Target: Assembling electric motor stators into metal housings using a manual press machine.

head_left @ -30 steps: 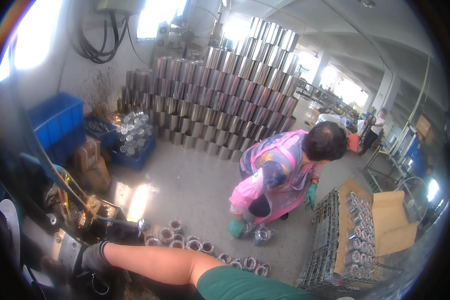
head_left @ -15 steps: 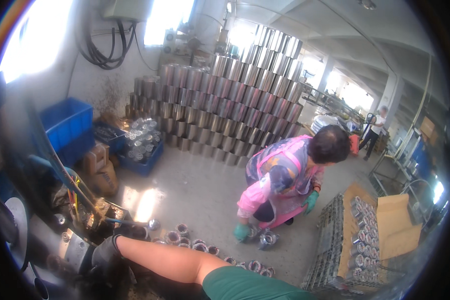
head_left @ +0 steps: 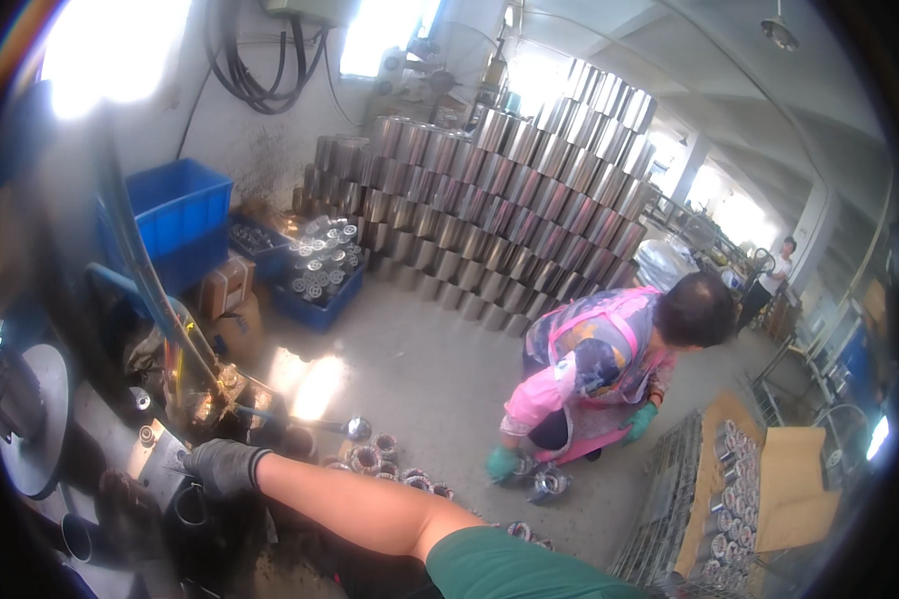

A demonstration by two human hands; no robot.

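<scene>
My right hand (head_left: 224,468), in a dark grey glove, reaches in from the lower right on a bare forearm below a green sleeve. Beside a metal plate (head_left: 158,473) on the machine its fingers curl downward, and what they close on is hidden. Just below opens the rim of a dark tube (head_left: 191,505). A dark, blurred shape (head_left: 133,507) left of it may be my left hand; its fingers cannot be made out. Past my forearm, several short silvery ring-shaped metal parts (head_left: 366,459) stand on the floor.
A co-worker (head_left: 594,349) in pink and green gloves crouches at right, one hand at a metal part (head_left: 548,483). Stacked shiny cylinders (head_left: 489,215) form a wall behind. Blue crates (head_left: 175,215) stand left, a wire cage of parts (head_left: 659,489) right. A hose (head_left: 135,250) hangs near the machine.
The view has swung left and up, so the surroundings sit farther right. My right hand has risen slightly beside the plate. The co-worker stays crouched with a hand low at the parts.
</scene>
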